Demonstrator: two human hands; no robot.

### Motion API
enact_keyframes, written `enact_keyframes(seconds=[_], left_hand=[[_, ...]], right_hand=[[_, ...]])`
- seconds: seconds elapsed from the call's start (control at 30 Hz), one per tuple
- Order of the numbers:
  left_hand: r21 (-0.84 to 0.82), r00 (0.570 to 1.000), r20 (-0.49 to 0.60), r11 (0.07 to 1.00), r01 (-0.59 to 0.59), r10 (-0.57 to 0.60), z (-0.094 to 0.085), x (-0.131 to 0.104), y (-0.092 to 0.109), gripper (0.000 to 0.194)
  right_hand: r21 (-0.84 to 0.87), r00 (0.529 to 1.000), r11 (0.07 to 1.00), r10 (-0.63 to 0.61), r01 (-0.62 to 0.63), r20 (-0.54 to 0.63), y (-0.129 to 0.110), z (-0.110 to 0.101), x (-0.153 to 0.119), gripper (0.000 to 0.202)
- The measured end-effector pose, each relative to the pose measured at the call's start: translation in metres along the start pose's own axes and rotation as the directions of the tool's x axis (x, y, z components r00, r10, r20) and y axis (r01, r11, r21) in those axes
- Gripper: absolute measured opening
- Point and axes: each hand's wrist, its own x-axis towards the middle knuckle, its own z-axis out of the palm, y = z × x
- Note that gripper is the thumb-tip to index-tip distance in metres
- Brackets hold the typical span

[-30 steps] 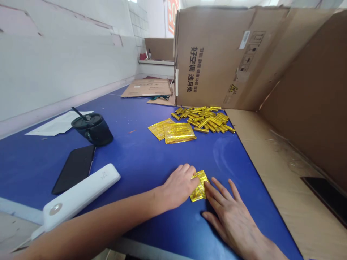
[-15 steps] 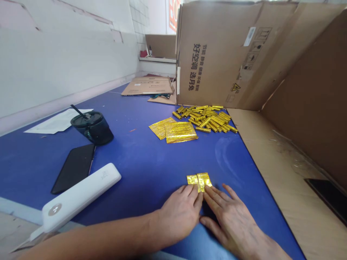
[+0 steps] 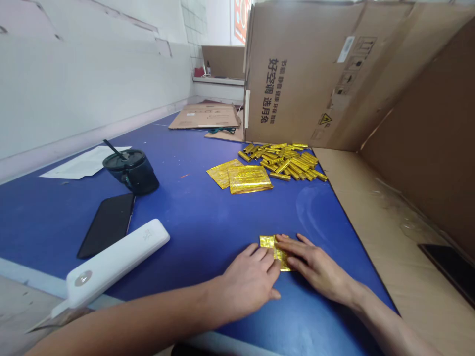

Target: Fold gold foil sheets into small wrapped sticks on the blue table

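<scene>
A small piece of gold foil paper [image 3: 267,241] lies flat on the blue table near its front edge. My left hand [image 3: 252,279] rests open on the paper's left side, its fingertips pressing the foil and its thumb pointing right. From the right, my right hand [image 3: 317,267] reaches over the paper, open, with its fingers stretched across the upper right part and its thumb by the lower right. The fingers of both hands hide much of the foil, so any fold there cannot be made out.
Gold foil sheets [image 3: 250,179] lie farther back, beside a heap of narrow rolled gold foil tubes [image 3: 293,165]. A large cardboard box [image 3: 304,74] stands behind and right. At left are a dark mug [image 3: 135,173], a black phone [image 3: 107,222] and a white oblong device [image 3: 118,257].
My right hand has moved forward over the paper, from its lower edge to its upper right part. The left hand has stayed close to the left side. The view has shifted slightly.
</scene>
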Motion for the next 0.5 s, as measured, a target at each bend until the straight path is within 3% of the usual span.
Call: enact_keyframes(seconds=[0.13,0.27,0.5], left_hand=[[-0.014,0.999,0.005,0.999,-0.049,0.049,-0.003,0.005,-0.007,0.032],[-0.035,0.998,0.017,0.998,-0.058,0.059,-0.007,0.009,-0.012,0.023],[-0.048,0.997,0.03,0.997,-0.064,0.065,-0.01,0.01,-0.015,0.024]], right_hand=[[0.019,0.992,1.0,0.005,-0.002,-0.129,0.003,-0.002,-0.008,0.021],[-0.094,0.988,0.993,-0.084,0.072,-0.127,0.002,-0.001,-0.015,0.022],[-0.266,0.968,0.947,-0.218,0.18,-0.123,-0.004,0.001,-0.015,0.026]])
